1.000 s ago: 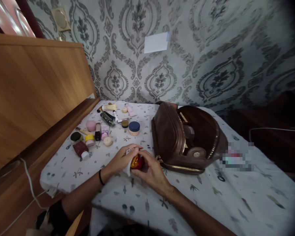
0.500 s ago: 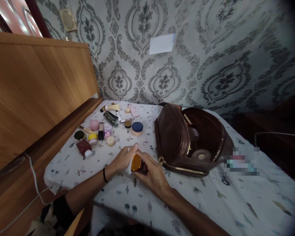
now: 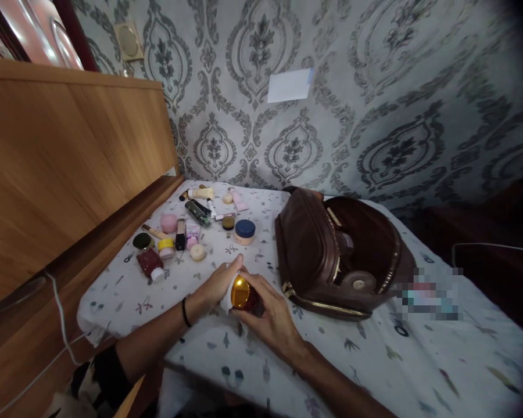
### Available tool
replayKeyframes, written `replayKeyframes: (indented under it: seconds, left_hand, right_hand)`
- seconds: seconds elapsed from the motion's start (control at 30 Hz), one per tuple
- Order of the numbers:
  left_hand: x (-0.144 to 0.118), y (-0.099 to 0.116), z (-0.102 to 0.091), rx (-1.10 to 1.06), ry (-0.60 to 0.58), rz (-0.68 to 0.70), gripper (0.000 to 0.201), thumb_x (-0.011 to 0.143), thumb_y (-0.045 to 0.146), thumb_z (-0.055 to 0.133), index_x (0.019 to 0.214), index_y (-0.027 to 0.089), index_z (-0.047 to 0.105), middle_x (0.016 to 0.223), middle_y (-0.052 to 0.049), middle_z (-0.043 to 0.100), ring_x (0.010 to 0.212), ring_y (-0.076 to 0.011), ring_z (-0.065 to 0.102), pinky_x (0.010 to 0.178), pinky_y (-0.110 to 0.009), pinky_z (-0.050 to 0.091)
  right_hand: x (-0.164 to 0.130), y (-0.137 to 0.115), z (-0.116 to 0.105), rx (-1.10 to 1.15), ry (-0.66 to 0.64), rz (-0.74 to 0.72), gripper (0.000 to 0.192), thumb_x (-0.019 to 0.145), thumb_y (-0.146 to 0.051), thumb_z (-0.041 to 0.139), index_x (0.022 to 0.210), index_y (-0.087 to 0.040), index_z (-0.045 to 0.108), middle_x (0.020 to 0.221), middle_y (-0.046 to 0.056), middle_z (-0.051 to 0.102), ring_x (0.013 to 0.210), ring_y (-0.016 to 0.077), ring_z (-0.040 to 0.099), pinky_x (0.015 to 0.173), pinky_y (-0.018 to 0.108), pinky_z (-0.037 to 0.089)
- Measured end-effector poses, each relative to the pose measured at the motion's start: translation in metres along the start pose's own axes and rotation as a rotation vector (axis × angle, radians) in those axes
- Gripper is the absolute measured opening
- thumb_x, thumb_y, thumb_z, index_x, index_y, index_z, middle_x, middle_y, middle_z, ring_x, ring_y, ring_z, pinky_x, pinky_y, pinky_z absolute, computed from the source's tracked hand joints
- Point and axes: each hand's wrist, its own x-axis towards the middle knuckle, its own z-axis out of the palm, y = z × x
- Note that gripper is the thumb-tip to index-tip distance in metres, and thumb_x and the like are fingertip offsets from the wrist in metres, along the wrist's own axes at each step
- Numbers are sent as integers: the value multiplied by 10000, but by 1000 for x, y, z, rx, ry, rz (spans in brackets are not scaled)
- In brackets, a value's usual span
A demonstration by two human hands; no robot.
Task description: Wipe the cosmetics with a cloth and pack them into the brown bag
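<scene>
- A wall [image 3: 248, 162] in grey-patterned paper fills the back; a white sheet of paper [image 3: 289, 85] and a switch plate [image 3: 128, 41] are on it.
- The counter [image 3: 357, 371], covered in a white cloth with small printed motifs, reaches to the wall; a wooden panel [image 3: 74, 133] stands along its left side.
- A pale cable [image 3: 61, 313] hangs at the counter's left; a pixelated patch [image 3: 431, 297] lies right of the brown bag [image 3: 307, 244], which gapes unzipped.
- Against the earlier frames, the view has shifted slightly while the bag and the left-hand cluster keep their places; the gold jar [image 3: 240, 291] has been turned, so its gold end, slanted a second ago, now shows rounder.
- Hands, two: the left hand [image 3: 220, 284], with a black wristband [image 3: 186, 312], pinches a white wipe [image 3: 226, 300] against the gold jar; the right hand [image 3: 270, 313] has its grip curled round the jar's dark red body.
- The gold jar, one, is between both hands above the counter's front part, left of the bag.
- Bottles, three: red [image 3: 150, 264], green [image 3: 197, 213], black [image 3: 180, 235].
- Tubes at the back, two: cream [image 3: 203, 193] and pink [image 3: 239, 201].
- Lidded jars on the counter, four: blue [image 3: 244, 231], yellow [image 3: 166, 248], dark [image 3: 142, 241], olive [image 3: 228, 223].
- Pink round piece [image 3: 169, 223], one; purple pack [image 3: 192, 235], one.
- Small cream rounds, two: one near [image 3: 197, 252], one far [image 3: 228, 198].
</scene>
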Motion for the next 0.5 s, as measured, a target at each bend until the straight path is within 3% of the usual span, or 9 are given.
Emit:
replayKeyframes:
  seconds: [0.2, 0.5]
  left_hand:
    - [-2, 6, 5, -97, 8, -72, 640, 691, 802, 572, 656, 163, 572, 556, 28, 530, 518, -110, 486, 517, -238, 384]
    - [-4, 12, 4, -311, -55, -187, 616, 704, 771, 609, 647, 160, 550, 521, 27, 537, 464, -100, 501, 466, -209, 378]
  right_hand:
    - [-1, -1, 1, 23, 19, -11, 595, 780, -299, 781, 1326, -248, 552, 1176, 92, 659, 1093, 251, 630, 956, 363, 514]
    - [0, -2, 1, 122, 40, -32, 569, 771, -308, 788, 1296, -253, 575, 1199, 90, 664, 1106, 243, 636, 955, 355, 520]
